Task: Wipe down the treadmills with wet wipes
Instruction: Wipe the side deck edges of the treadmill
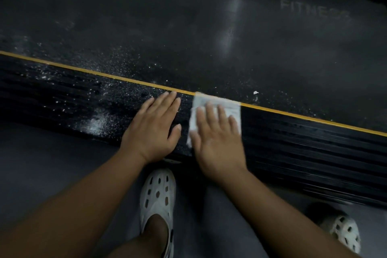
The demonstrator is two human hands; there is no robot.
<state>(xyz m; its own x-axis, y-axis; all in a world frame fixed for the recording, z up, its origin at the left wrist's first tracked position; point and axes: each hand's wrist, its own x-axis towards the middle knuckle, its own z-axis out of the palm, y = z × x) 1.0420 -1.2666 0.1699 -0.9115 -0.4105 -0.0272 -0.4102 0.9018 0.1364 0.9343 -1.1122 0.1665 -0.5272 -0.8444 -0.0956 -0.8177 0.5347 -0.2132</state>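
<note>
A: What are the hands doing?

B: Both lie flat with straight fingers, side by side but not touching. The right hand (217, 138) presses the wipe (211, 99) onto the rail (293, 142). The left hand (152, 128) rests bare on the rail just beside it and holds nothing, with its thumb out toward the wipe.

A: And the arms?

B: Both forearms reach forward and down from the bottom of the view, palms down and wrists roughly level. The person seems to be crouching beside the treadmill, with one shoe (158, 195) on the floor (41, 163) between the arms.

A: Where exactly is the wipe?

B: It's spread under the right fingers, and its far edge laps over the stripe (104, 73) where the rail meets the belt (188, 27).

A: How would you do this stroke well?

B: The rail right of the wipe looks dark and clean. The white specks (96, 123) lie to the left, on the rail and the belt, past the left hand. So I'd push leftward along the ribs with flat, even pressure, so the cloth gets into the grooves.

A: Anything in the way?

B: The left hand sits in that path, so it probably has to lift or shift first. I'd also refold the wipe to a fresh face once it loads up, or the grit just smears
</note>
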